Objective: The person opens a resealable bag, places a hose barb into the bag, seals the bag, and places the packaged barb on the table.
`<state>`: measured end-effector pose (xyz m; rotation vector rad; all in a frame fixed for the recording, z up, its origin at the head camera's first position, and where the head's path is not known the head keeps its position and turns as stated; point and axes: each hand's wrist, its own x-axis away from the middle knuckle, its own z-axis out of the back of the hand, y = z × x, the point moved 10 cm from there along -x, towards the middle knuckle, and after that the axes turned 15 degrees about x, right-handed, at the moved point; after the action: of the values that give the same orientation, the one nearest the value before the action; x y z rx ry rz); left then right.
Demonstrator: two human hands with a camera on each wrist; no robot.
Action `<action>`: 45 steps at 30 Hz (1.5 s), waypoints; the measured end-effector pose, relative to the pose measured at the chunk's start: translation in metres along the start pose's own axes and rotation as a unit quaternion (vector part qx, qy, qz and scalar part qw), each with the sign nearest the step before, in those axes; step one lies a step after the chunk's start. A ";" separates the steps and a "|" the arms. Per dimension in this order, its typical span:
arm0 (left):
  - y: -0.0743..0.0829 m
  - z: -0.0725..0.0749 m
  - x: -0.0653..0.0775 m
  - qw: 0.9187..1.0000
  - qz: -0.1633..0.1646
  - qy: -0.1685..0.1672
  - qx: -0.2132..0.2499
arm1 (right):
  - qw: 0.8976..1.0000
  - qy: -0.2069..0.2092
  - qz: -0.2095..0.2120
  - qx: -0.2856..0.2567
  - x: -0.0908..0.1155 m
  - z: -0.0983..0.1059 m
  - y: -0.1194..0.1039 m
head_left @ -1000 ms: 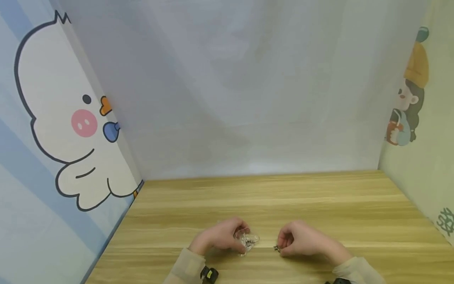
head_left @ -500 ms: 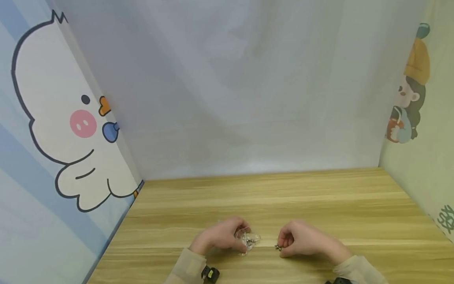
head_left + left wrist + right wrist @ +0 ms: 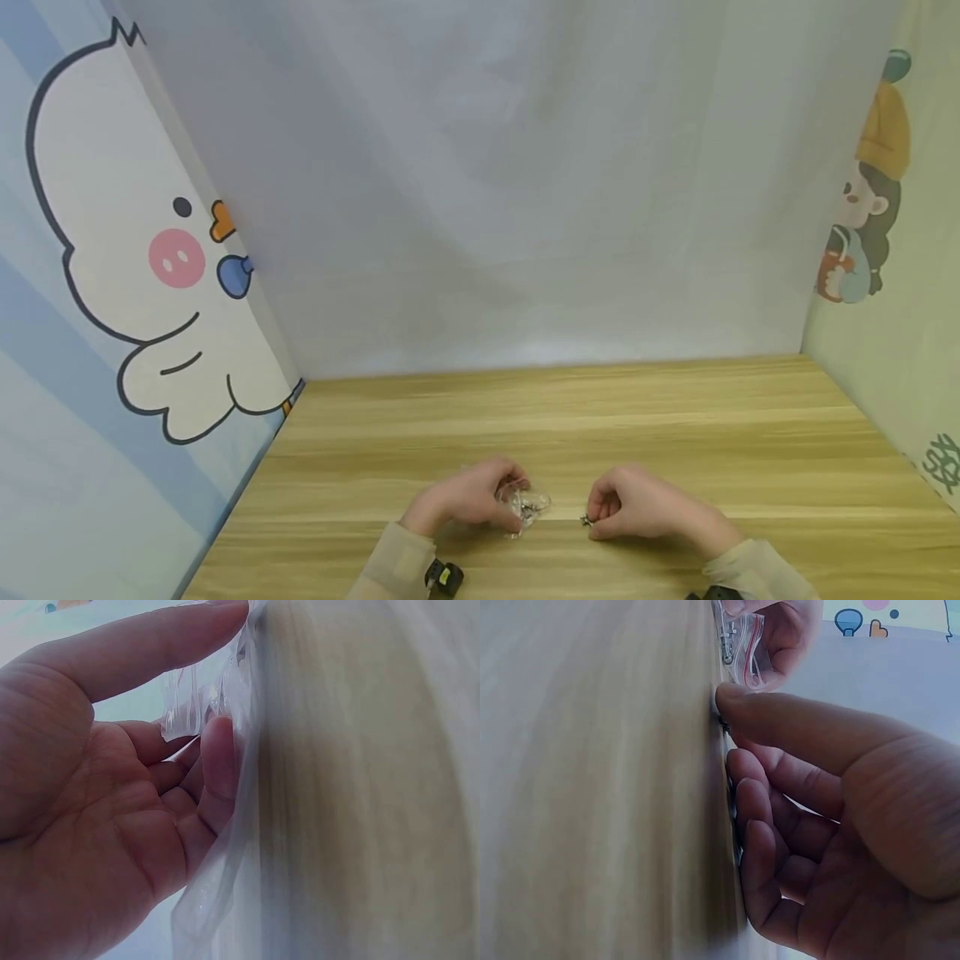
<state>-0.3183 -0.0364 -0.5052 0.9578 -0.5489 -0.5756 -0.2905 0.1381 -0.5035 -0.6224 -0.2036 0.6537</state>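
Observation:
My left hand (image 3: 474, 497) grips a small clear zip bag (image 3: 537, 502) between thumb and fingers, close over the wooden table. Small silver metal parts (image 3: 728, 639) show inside the bag in the right wrist view, beside its red seal strip. In the left wrist view the clear plastic (image 3: 204, 892) spreads past the fingertips and is blurred. To the right of the bag, my right hand (image 3: 637, 505) pinches a tiny dark metal piece (image 3: 585, 520) between thumb and fingertips, right at the table surface. Most of that piece is hidden by the fingers, and I cannot tell its kind.
The wood-grain table (image 3: 555, 417) reaches back to a grey-white backdrop (image 3: 525, 208). A side panel with a printed white bird (image 3: 112, 192) stands at left, and a pale green panel (image 3: 900, 358) at right. A black wrist camera (image 3: 446, 578) sits on the left wrist.
Both hands keep almost the same places and holds. The right thumb and the tiny metal piece have shifted very slightly, and the head view has moved a little.

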 end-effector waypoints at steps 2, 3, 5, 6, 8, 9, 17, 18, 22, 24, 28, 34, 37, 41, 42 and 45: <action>0.001 0.001 0.000 1.000 0.001 0.000 0.000 | 1.000 -0.001 0.001 0.001 0.000 0.000 0.000; 0.002 0.001 0.000 1.000 0.001 0.000 -0.001 | 1.000 -0.001 0.001 0.001 0.000 0.000 -0.001; 0.002 0.001 0.000 1.000 0.002 0.001 -0.003 | 1.000 -0.001 0.002 0.002 0.000 0.001 -0.001; 0.002 0.001 0.000 1.000 0.003 0.001 -0.003 | 1.000 -0.001 0.002 0.004 0.000 0.001 -0.001; 0.002 0.001 0.000 1.000 0.003 0.000 -0.003 | 1.000 0.000 0.002 0.005 0.000 0.001 0.000; 0.002 0.001 0.000 1.000 0.004 0.000 -0.003 | 1.000 0.000 0.003 0.006 0.000 0.001 0.000; 0.000 0.001 -0.002 1.000 0.004 0.000 -0.003 | 1.000 -0.001 -0.001 0.013 0.000 0.001 0.000; -0.001 0.001 -0.002 1.000 0.004 0.000 -0.003 | 1.000 -0.001 -0.001 0.013 0.000 0.001 0.000; -0.002 0.001 -0.003 1.000 0.004 0.000 -0.003 | 1.000 -0.002 -0.002 0.011 0.001 0.001 -0.001; -0.002 0.002 -0.003 1.000 0.003 0.000 -0.005 | 1.000 -0.002 -0.001 0.010 0.001 0.001 -0.001; -0.002 0.002 -0.004 1.000 0.000 0.001 -0.006 | 1.000 -0.001 0.002 0.010 0.001 0.001 -0.001; -0.004 0.001 -0.003 1.000 0.003 0.001 0.005 | 1.000 -0.002 0.006 0.012 0.002 0.001 -0.001; -0.004 0.001 -0.002 1.000 0.005 0.003 0.005 | 1.000 -0.001 0.009 0.013 0.002 0.001 -0.002; -0.005 0.000 -0.003 1.000 0.007 0.003 0.005 | 1.000 0.000 0.015 0.016 0.002 0.002 -0.002; -0.006 0.000 -0.003 1.000 0.008 0.003 0.005 | 1.000 0.000 0.015 0.016 0.002 0.002 -0.002; -0.005 0.000 -0.003 1.000 0.006 0.003 0.007 | 1.000 -0.001 0.017 0.015 0.002 0.001 -0.002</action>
<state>-0.3219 -0.0367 -0.5098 0.9680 -0.5537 -0.5600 -0.2884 0.1387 -0.5012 -0.5975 -0.1854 0.6898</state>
